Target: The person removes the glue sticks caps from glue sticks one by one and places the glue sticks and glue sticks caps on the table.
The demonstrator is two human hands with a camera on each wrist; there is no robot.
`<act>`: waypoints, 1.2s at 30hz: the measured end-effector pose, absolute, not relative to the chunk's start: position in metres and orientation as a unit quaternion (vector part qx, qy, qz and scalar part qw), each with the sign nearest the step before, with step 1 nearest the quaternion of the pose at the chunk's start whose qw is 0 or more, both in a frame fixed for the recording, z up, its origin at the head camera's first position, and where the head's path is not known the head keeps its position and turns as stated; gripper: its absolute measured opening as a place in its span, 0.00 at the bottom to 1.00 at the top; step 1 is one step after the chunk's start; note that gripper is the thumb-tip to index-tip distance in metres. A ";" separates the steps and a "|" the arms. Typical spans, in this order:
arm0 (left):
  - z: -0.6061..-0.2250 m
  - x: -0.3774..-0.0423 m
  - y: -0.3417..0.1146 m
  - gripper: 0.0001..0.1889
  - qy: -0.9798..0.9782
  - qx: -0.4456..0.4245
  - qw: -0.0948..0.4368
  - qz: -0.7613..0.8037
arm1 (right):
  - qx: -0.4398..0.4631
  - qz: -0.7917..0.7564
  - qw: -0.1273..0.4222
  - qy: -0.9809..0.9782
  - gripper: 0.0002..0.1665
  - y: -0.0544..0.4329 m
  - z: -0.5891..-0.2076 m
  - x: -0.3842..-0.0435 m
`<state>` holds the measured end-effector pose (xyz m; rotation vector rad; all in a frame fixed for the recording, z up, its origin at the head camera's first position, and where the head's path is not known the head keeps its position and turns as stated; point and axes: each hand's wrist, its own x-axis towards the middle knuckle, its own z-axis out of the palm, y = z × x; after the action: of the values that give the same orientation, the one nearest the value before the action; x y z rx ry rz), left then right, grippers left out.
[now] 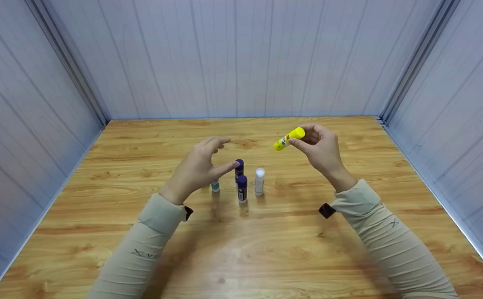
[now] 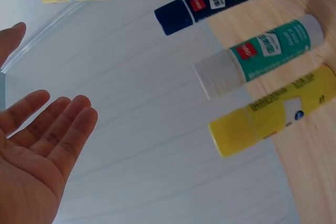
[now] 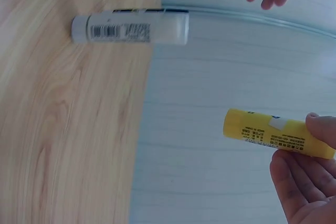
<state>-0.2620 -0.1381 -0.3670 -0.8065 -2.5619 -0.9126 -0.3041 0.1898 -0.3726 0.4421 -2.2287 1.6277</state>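
Note:
My right hand (image 1: 324,151) pinches a yellow glue stick (image 1: 290,138) between thumb and fingers, tilted and raised above the table. My left hand (image 1: 196,169) hovers with its fingers spread, and nothing is in it. In the head view its thumb overlaps the cap of the rear dark blue glue stick (image 1: 239,170). A second dark blue glue stick (image 1: 242,191) stands in front of that one, and a white glue stick (image 1: 259,182) stands to their right. The left wrist view shows a teal glue stick (image 2: 275,48) and another yellow glue stick (image 2: 275,111), which the left hand hides in the head view.
The standing glue sticks are grouped near the middle of a wood-grain table (image 1: 241,257). Pale panel walls (image 1: 237,58) close off the back and both sides.

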 end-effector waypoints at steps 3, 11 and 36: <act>-0.366 -0.261 -0.133 0.30 -0.890 -0.286 0.155 -0.319 | 0.164 0.604 0.159 -0.763 0.18 0.186 -0.370 -0.299; -0.365 -0.259 -0.118 0.27 -0.883 -0.304 0.157 -0.321 | 0.176 0.650 0.119 -0.730 0.17 0.175 -0.365 -0.284; -0.371 -0.257 -0.083 0.22 -0.865 -0.357 0.151 -0.318 | 0.216 0.657 0.089 -0.717 0.15 0.148 -0.379 -0.255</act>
<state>-0.2570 -0.0826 -0.3714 -1.0242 -2.4845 -0.9134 -0.2553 0.1484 -0.3791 0.6432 -2.1316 1.9544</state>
